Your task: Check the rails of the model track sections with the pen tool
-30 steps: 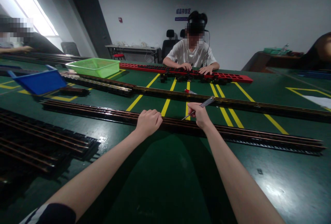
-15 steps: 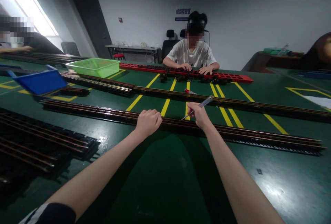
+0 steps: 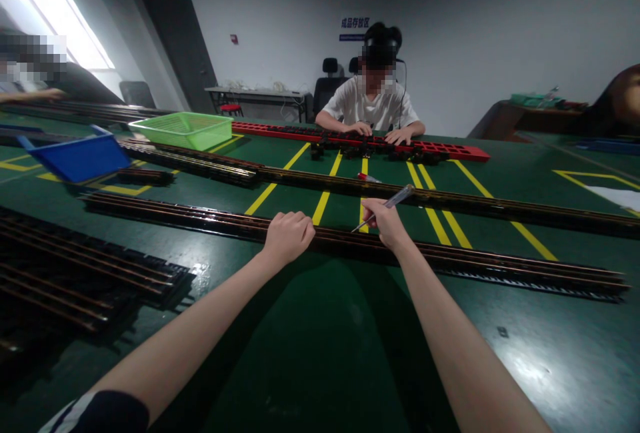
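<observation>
A long dark rail assembly (image 3: pixel 480 261) with copper-coloured strips lies across the green table in front of me. My left hand (image 3: pixel 289 236) is closed over it, left of its middle, fingers wrapped round the rail. Farther right, my right hand (image 3: pixel 385 221) grips a screwdriver (image 3: pixel 399 196) with a clear handle. The tool slants down to the left, and its tip is at the rail's top; whether it touches a screw is too small to tell.
Behind lies another long rail (image 3: pixel 530 210), with a red-ended tool (image 3: pixel 369 178) beyond it. A green basket (image 3: pixel 185 130), blue bin (image 3: pixel 77 156) and stacked rails (image 3: pixel 90 260) are leftward. Opposite, a person (image 3: pixel 373 100) handles a red frame (image 3: pixel 465 151).
</observation>
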The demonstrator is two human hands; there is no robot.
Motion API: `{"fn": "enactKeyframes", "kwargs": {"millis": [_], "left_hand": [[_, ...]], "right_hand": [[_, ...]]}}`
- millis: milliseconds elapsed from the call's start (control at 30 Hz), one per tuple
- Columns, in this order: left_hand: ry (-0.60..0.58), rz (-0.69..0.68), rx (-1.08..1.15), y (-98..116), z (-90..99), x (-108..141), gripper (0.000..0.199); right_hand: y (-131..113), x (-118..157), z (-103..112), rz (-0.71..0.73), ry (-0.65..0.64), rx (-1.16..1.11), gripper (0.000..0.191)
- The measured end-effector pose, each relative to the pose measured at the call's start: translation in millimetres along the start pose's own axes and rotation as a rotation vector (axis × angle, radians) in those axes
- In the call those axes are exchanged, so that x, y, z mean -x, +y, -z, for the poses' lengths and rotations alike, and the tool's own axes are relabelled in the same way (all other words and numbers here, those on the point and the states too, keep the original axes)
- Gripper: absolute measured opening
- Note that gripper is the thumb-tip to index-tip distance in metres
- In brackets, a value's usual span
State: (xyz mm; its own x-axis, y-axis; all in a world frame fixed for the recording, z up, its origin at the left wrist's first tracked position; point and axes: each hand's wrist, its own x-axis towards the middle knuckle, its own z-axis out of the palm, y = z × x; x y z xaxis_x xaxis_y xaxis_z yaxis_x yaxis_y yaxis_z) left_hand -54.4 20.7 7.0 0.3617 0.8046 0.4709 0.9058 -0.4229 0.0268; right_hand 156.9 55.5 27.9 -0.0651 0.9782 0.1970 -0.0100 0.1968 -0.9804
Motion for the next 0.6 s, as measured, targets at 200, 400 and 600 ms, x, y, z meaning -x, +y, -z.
{"fn": "enactKeyframes", "kwargs": {"millis": [200,400,600], "left_hand": [[0.001,-0.001,-0.039,1.1,0.6,-0.3,0.038],[0.018,-0.006,-0.022,0.1,-1.9,0.0,0.037],[0.020,0.004,0.017,0.3,-1.0,-0.1,0.038]], "right_hand": [[1.9,-1.1,0.4,0.008,0.007,0.009,0.033],[1.5,-1.4,-0.5,0.002,0.021,0.006,0.033],[1.2,-1.2,-0.1,-0.003,0.023,-0.001,0.033]]}}
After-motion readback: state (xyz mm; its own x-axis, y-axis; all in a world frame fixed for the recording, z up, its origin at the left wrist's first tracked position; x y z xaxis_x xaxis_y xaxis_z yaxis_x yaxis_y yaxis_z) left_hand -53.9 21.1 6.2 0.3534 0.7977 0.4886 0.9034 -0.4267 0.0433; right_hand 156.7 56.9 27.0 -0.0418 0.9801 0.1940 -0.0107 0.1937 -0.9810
